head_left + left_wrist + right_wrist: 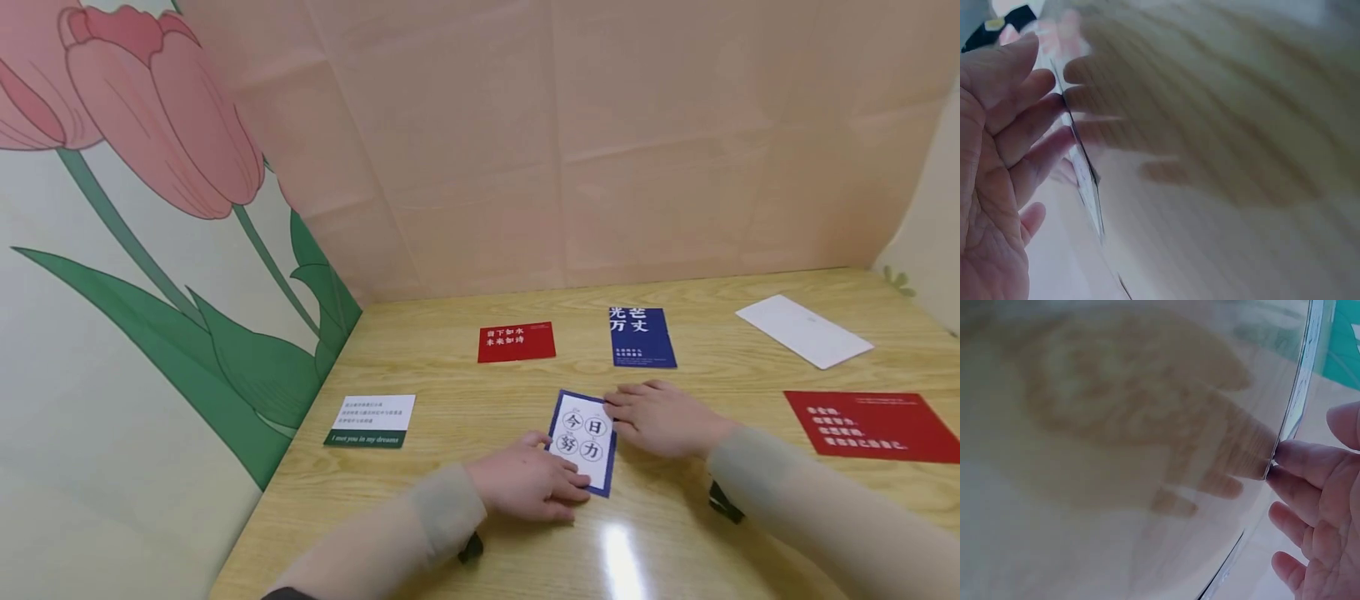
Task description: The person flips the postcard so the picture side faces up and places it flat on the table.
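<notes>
A white card with a blue border and large black characters [581,435] lies on the wooden table, slightly turned. At its lower left edge is my left hand [527,481], fingertips on the border and the fingers extended. My right hand [667,419] touches the card's upper right edge with its fingertips, palm down. From the left wrist, the card appears nearly edge-on as a thin strip [1088,181] along the left fingertips [1063,134]. The right wrist view likewise has the right fingertips [1282,450] at the card's edge.
Other cards lie around: a white and green one [371,419] at left, a red one [517,342] and a blue one [642,337] behind, a blank white one [805,331] and a larger red one [873,426] at right. A pink cloth backdrop [600,150] borders the table's [442,400] back.
</notes>
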A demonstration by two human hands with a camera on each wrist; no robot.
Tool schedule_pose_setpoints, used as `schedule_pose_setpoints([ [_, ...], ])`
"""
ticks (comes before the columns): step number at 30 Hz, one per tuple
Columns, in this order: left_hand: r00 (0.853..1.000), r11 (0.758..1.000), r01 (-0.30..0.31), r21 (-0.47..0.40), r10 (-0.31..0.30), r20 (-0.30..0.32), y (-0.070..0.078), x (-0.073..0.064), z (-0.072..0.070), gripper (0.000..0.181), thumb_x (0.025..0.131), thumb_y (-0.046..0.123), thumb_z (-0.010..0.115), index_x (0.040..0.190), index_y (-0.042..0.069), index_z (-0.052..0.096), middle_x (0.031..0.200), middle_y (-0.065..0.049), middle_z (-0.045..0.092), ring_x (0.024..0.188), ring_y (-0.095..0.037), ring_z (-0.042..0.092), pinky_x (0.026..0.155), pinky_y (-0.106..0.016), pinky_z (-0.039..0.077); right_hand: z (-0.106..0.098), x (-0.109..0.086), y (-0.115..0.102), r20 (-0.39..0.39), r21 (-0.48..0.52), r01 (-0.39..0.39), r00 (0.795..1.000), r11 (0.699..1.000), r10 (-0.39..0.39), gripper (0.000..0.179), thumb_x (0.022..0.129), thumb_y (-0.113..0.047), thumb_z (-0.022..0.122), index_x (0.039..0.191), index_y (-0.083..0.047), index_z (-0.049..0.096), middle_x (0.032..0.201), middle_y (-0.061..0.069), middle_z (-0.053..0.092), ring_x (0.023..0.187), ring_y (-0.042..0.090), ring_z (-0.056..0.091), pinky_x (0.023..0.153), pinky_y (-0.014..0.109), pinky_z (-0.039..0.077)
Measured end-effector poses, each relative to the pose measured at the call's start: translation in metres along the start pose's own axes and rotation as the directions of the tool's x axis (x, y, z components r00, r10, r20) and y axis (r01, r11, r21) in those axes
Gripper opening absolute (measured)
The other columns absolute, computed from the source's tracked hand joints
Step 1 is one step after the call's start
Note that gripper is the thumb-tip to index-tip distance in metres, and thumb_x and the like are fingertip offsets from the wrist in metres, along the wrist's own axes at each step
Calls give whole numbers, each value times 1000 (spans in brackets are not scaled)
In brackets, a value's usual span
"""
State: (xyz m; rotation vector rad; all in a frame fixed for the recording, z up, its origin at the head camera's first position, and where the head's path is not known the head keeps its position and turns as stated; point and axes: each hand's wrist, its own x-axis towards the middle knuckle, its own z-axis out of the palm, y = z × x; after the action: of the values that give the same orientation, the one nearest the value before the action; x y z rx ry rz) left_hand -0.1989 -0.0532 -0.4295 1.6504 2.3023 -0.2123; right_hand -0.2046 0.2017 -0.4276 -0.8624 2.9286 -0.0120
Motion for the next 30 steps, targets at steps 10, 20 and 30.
schedule_pose_setpoints([
  [10, 996, 998, -7, -56, 13, 91, 14, 7, -1, 53, 95, 58, 44, 145, 46, 32, 151, 29, 15, 140, 5, 13, 115, -38, 10, 6, 10, -1, 65, 43, -62, 996, 997, 59, 73, 88, -69, 45, 140, -17, 52, 147, 9, 44, 138, 39, 31, 110, 60, 17],
  [20, 987, 984, 147, -102, -139, 79, 17, -4, 5, 76, 88, 74, 37, 149, 46, 3, 158, 14, -7, 146, -14, -2, 116, -43, 4, 3, 9, -6, 75, 33, -57, 996, 998, 54, 81, 82, -74, 49, 143, -21, 48, 151, 12, 38, 139, 41, 27, 111, 61, 15],
  [30, 974, 974, 221, -47, -219, 56, 16, -4, 7, 69, 86, 78, 28, 146, 53, 3, 160, 11, 9, 144, -21, 17, 114, -46, 19, 2, 15, -13, 60, 3, -47, 997, 999, 47, 78, 84, -71, 51, 144, -22, 47, 152, 13, 35, 139, 42, 27, 110, 61, 16],
])
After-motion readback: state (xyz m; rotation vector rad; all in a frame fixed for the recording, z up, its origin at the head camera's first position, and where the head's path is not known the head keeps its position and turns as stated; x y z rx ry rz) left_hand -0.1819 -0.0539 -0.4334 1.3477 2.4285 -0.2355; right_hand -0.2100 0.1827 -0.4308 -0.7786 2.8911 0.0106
